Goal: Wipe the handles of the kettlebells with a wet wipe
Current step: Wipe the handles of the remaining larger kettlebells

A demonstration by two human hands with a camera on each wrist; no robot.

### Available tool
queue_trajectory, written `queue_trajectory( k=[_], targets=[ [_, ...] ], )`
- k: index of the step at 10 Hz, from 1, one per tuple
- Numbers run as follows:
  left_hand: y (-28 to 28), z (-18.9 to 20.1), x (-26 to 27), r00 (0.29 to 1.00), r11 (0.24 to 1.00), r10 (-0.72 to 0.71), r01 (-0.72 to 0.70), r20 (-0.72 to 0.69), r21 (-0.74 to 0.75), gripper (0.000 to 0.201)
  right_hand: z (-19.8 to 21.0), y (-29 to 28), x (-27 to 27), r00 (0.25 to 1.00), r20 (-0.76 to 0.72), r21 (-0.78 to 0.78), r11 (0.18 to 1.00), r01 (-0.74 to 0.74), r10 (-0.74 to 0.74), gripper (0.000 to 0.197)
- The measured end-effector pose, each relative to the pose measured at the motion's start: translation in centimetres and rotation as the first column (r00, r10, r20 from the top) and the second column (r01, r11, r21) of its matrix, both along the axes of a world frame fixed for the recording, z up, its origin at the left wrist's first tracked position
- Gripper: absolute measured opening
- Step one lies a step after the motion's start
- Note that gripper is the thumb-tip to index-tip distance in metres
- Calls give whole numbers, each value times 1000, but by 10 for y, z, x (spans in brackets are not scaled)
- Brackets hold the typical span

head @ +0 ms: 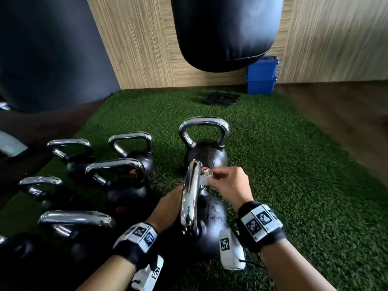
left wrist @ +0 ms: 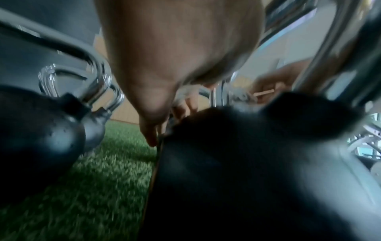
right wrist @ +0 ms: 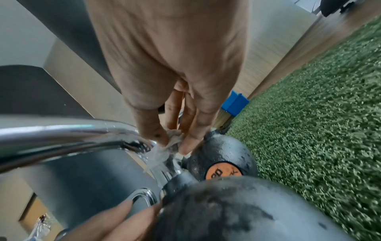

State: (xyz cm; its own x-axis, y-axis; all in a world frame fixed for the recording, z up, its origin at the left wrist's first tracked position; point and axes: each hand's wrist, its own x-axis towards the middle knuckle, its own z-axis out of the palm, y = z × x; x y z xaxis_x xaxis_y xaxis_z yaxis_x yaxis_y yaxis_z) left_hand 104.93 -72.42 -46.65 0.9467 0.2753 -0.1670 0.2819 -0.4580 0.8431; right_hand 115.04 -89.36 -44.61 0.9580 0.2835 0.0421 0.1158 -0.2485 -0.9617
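Note:
A black kettlebell (head: 210, 223) with a chrome handle (head: 190, 198) stands on the turf right in front of me. My right hand (head: 212, 177) pinches a crumpled white wet wipe (head: 204, 180) against the far leg of that handle. The right wrist view shows the thumb and fingers of the right hand (right wrist: 172, 144) squeezing the wet wipe (right wrist: 163, 153) just below the bend of the handle (right wrist: 62, 138). My left hand (head: 170, 204) rests on the kettlebell's left side, its fingertips hidden behind the handle. In the left wrist view the left hand (left wrist: 152, 133) lies with straight fingers against the dark body (left wrist: 226, 171).
Several more chrome-handled kettlebells (head: 117, 177) crowd the left side, and one (head: 204, 143) stands just behind the held one. A black punching bag (head: 226, 32) hangs ahead. A blue box (head: 261, 75) and a black strap bundle (head: 221, 97) lie by the wooden wall. Green turf (head: 294, 164) spreads to the right.

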Motion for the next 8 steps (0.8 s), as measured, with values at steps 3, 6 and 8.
queue_trajectory(
  k=[3, 6, 8],
  targets=[
    [-17, -17, -2, 985, 934, 169, -151, 27, -324, 23, -20, 14, 2, 995, 97, -236, 972, 12, 11, 22],
    [-17, -17, -3, 983, 933, 171, -139, 69, -332, 24, -9, 21, 18, 940, 332, 8, 997, 77, -75, 31],
    [-20, -15, -3, 983, 936, 161, -125, 84, -330, 33, -3, 12, 18, 860, 509, -84, 996, 22, 24, 51]
  ],
)
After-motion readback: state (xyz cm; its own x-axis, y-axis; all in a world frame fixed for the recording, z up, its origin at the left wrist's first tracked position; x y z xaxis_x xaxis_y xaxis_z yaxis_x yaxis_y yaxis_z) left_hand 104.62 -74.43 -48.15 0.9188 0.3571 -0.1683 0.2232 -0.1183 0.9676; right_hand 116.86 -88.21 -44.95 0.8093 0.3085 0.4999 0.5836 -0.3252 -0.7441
